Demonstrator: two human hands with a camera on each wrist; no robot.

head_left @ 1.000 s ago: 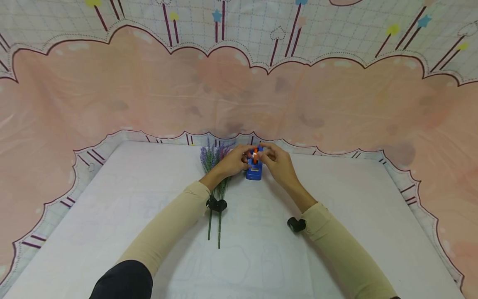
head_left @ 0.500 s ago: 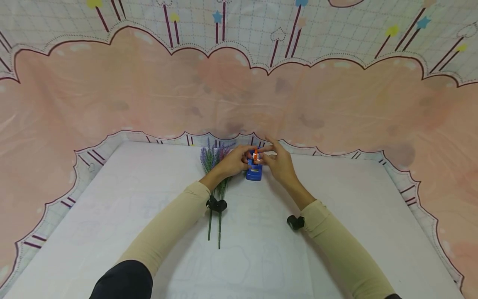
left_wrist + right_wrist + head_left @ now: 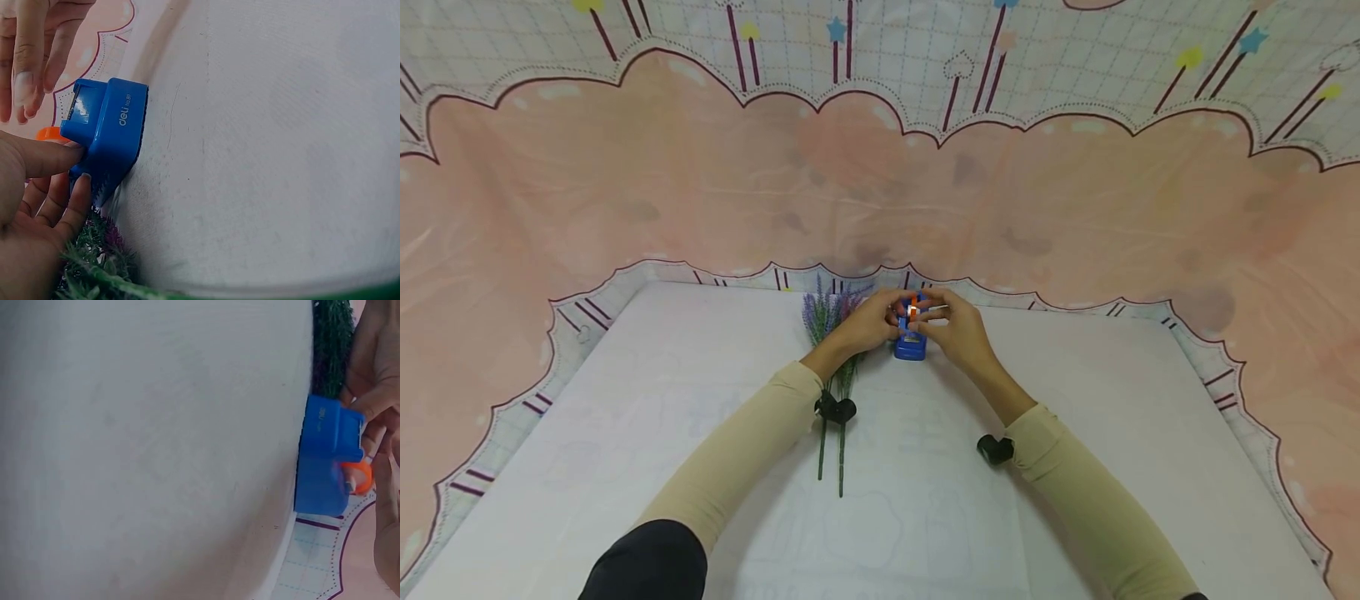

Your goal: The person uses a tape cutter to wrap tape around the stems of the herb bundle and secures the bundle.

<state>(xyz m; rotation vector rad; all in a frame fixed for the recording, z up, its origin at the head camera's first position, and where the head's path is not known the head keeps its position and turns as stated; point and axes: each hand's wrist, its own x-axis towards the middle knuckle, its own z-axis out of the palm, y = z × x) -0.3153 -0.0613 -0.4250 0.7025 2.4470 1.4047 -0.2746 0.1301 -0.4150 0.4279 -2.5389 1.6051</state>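
Note:
A blue tape dispenser (image 3: pixel 910 348) with an orange round piece (image 3: pixel 365 477) stands near the far edge of the white table. My left hand (image 3: pixel 870 321) grips its side, the thumb lying by the orange piece in the left wrist view. From the other side my right hand (image 3: pixel 961 332) reaches over the dispenser. Its fingers look fairly straight and hang apart from the blue body (image 3: pixel 122 125) in the left wrist view. Whether they touch the orange piece or any tape cannot be made out.
Two artificial lavender stems (image 3: pixel 841 450) lie left of the dispenser, partly under my left forearm. A printed pink and white cloth (image 3: pixel 722 192) hangs behind the white table (image 3: pixel 700 367).
My right index finger rose off the dispenser half a second ago and is lowered over it again now. The left hand and the dispenser stay in place.

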